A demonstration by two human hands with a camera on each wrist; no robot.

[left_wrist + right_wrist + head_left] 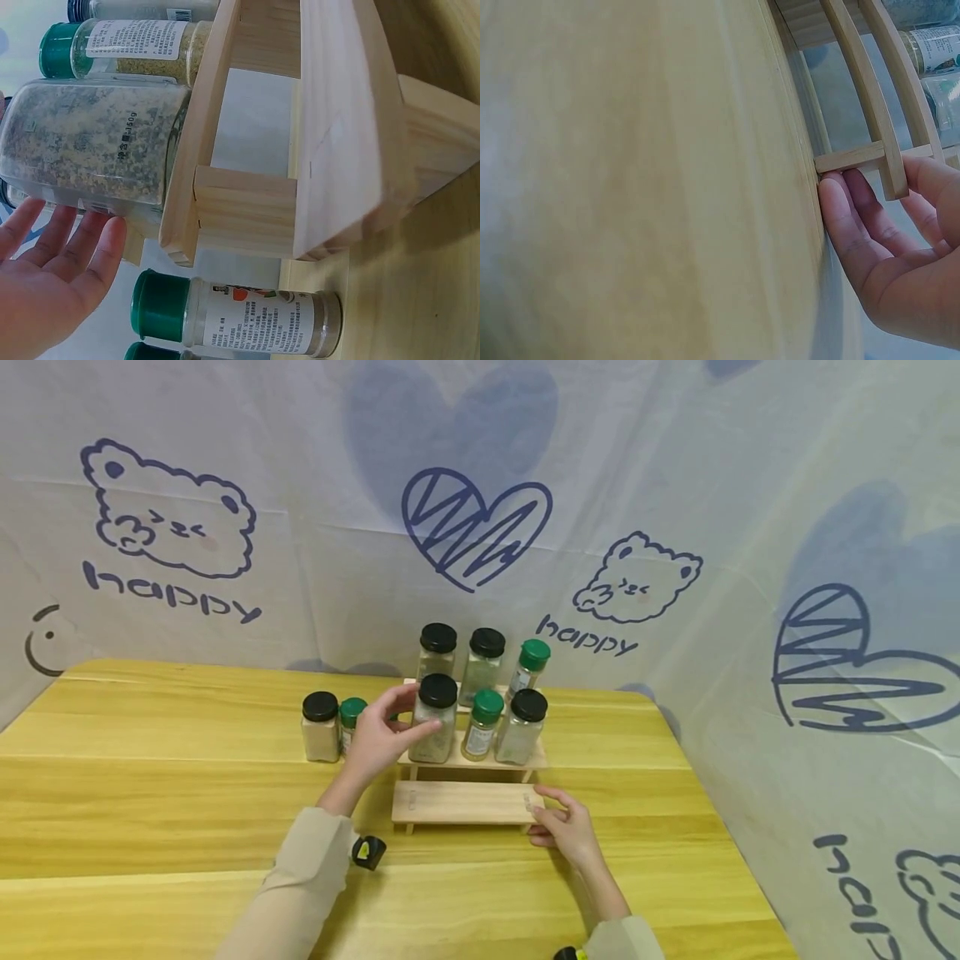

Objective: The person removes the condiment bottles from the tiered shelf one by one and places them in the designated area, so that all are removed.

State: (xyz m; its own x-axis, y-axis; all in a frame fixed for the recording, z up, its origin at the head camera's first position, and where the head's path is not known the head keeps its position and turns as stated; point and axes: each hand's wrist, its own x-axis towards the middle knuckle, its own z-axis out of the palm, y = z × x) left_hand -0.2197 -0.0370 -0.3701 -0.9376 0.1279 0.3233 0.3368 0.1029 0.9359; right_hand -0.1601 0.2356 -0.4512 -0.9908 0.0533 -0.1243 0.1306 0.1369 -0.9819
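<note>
My left hand (377,742) grips a clear, black-lidded spice jar (433,733) with thumb and fingers on its sides. This jar stands at the left of the middle step of a wooden tiered rack (465,802); flaky seasoning shows through it in the left wrist view. My right hand (576,837) holds the right end of the bare lowest step, its fingertips by the leg in the right wrist view. Beside the gripped jar stand a green-capped bottle (480,727) and another black-lidded jar (521,727).
On the top step are two black-lidded jars (482,668) and a green-capped bottle (529,667). Left of the rack, a black-lidded jar (321,727) and green-capped bottles (255,319) stand on the wooden table (187,810). A printed cloth (300,527) hangs behind.
</note>
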